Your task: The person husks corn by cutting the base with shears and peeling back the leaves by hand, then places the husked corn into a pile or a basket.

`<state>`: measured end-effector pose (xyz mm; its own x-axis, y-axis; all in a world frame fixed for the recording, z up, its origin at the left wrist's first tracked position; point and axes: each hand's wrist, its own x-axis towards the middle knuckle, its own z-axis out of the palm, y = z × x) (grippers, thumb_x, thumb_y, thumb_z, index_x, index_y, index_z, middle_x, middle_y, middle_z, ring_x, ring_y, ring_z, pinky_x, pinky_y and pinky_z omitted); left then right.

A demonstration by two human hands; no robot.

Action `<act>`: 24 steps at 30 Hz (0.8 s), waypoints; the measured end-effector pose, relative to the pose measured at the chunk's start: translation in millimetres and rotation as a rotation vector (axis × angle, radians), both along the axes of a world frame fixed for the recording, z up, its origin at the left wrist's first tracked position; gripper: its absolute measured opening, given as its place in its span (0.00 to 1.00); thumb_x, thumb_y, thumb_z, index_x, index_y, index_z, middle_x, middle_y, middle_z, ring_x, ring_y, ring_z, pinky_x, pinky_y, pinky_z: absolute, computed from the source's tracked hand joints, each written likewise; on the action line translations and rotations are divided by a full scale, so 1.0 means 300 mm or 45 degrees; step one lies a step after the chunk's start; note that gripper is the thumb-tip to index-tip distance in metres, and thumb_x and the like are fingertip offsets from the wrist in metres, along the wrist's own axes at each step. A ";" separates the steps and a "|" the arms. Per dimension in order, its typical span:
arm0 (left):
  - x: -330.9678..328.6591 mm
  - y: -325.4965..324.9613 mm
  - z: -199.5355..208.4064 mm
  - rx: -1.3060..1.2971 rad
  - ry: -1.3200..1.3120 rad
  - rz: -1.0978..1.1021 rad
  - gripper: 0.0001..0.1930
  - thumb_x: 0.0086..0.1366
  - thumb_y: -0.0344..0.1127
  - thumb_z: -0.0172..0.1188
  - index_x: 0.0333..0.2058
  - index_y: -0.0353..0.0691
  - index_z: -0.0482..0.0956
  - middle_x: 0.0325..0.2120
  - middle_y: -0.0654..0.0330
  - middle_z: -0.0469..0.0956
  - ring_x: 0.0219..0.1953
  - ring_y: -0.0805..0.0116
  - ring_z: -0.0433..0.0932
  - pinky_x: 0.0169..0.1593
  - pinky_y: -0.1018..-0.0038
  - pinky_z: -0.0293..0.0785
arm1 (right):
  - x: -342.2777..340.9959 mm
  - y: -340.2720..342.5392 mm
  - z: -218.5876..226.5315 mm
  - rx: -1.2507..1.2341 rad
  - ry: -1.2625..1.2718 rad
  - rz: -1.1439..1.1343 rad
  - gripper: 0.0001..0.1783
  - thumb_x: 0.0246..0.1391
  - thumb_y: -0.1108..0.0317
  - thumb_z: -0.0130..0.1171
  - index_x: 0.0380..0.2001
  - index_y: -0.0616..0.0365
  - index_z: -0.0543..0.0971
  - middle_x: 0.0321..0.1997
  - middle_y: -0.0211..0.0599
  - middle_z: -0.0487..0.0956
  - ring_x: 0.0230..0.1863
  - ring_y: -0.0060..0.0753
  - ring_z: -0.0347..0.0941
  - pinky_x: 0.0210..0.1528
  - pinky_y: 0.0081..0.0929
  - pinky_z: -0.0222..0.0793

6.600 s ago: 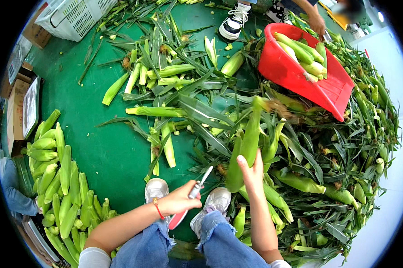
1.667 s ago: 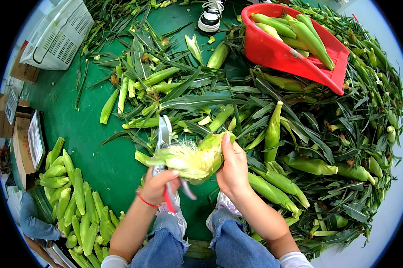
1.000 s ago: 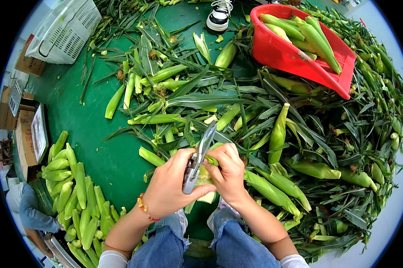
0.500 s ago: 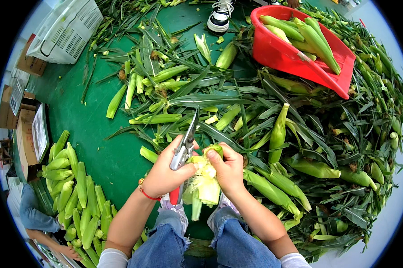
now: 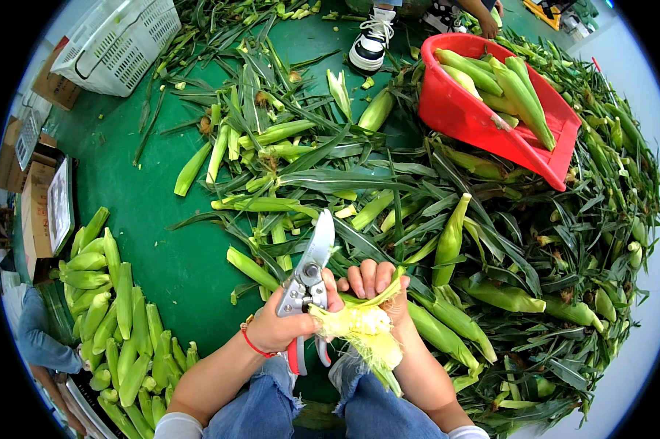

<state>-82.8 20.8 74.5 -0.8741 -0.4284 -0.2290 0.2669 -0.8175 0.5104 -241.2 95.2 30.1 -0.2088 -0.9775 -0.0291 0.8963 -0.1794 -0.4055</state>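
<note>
My left hand (image 5: 285,322) is closed round a pair of pruning shears (image 5: 301,293) with red-and-silver handles, blades pointing away from me. Its thumb and fingers also touch one end of a partly husked ear of corn (image 5: 363,325). Pale yellow inner husk and silk show on that ear, and loose strands hang down between my forearms. My right hand (image 5: 390,293) pinches a green strip of husk at the ear's upper side, fingers curled over it. Green unhusked ears (image 5: 440,329) lie just right of my right hand.
A red scoop-shaped bin (image 5: 484,110) holding several ears stands at the far right, near another person's shoe (image 5: 372,40). Leaves and ears heap up on the right (image 5: 564,241). Ears are piled at the left (image 5: 129,322), by another person's arm. A white basket (image 5: 118,55) stands far left.
Both hands have come nearer to me with the ear and shears. The ear has turned more sideways, and the right hand now pulls a husk strip at its side. The view has shifted slightly.
</note>
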 end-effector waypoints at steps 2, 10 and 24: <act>0.001 -0.011 -0.035 0.111 0.095 0.070 0.26 0.50 0.28 0.59 0.49 0.38 0.63 0.36 0.57 0.74 0.35 0.69 0.75 0.35 0.74 0.74 | -0.006 -0.013 0.010 -0.034 0.177 0.003 0.30 0.49 0.37 0.55 0.27 0.57 0.73 0.30 0.38 0.70 0.40 0.37 0.67 0.54 0.43 0.62; -0.008 -0.083 -0.097 0.430 -0.221 0.356 0.13 0.65 0.35 0.53 0.47 0.43 0.67 0.45 0.49 0.72 0.45 0.61 0.74 0.46 0.67 0.72 | 0.035 0.045 -0.124 0.601 0.835 0.294 0.34 0.61 0.63 0.49 0.66 0.53 0.47 0.62 0.38 0.62 0.63 0.35 0.57 0.64 0.32 0.51; 0.001 -0.121 -0.109 -0.890 -0.787 0.345 0.24 0.54 0.38 0.66 0.45 0.37 0.65 0.37 0.63 0.69 0.40 0.75 0.68 0.46 0.75 0.67 | 0.102 0.029 -0.078 0.551 0.110 0.485 0.30 0.60 0.47 0.47 0.59 0.51 0.58 0.57 0.35 0.67 0.55 0.29 0.66 0.55 0.29 0.64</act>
<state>-82.5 -15.5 41.9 -0.5366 -0.8112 -0.2325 -0.0772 -0.2271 0.9708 -210.4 104.0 6.7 0.1359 -0.8872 -0.4408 0.8255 0.3474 -0.4447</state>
